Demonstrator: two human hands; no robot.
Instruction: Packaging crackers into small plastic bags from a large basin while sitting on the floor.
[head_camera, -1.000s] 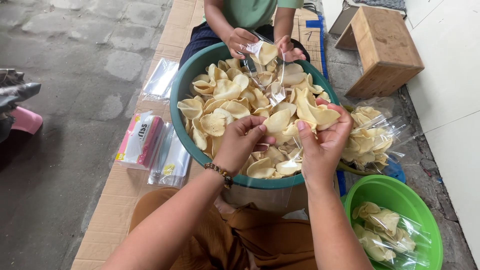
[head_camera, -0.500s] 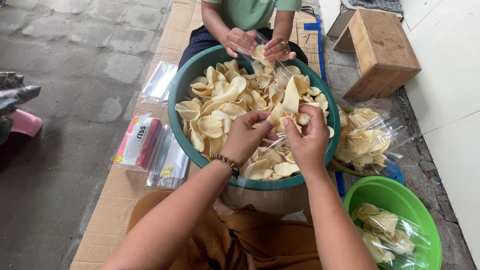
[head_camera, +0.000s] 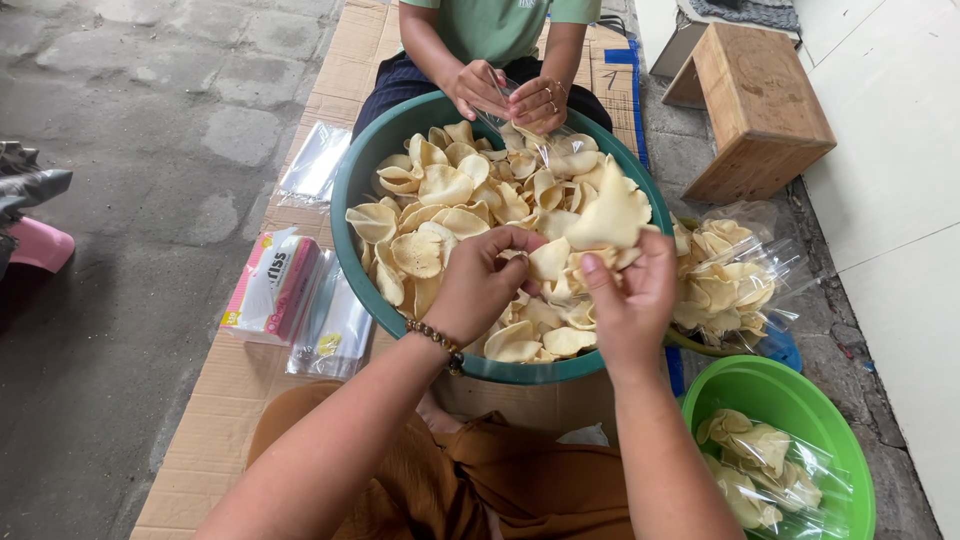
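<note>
A flattened cardboard sheet (head_camera: 250, 370) runs up the middle of the frame, its far end cut off at the top. On it sits a big teal basin (head_camera: 352, 190) heaped with pale crackers (head_camera: 450, 190). At lower right, a bright green tub (head_camera: 790, 385) is clipped by the frame edge. At centre, the left hand (head_camera: 480, 280) pinches a clear bag that is hard to make out, while the right hand (head_camera: 632, 300) grips a large cracker (head_camera: 612, 215). Across the basin, another person's hands (head_camera: 510, 95) clutch another bag.

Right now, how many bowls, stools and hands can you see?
Teal basin: 1
Bright green basin: 1
Wooden stool: 1
Own hands, left hand, right hand: 2
Other person's hands: 2
Total: 7
</note>
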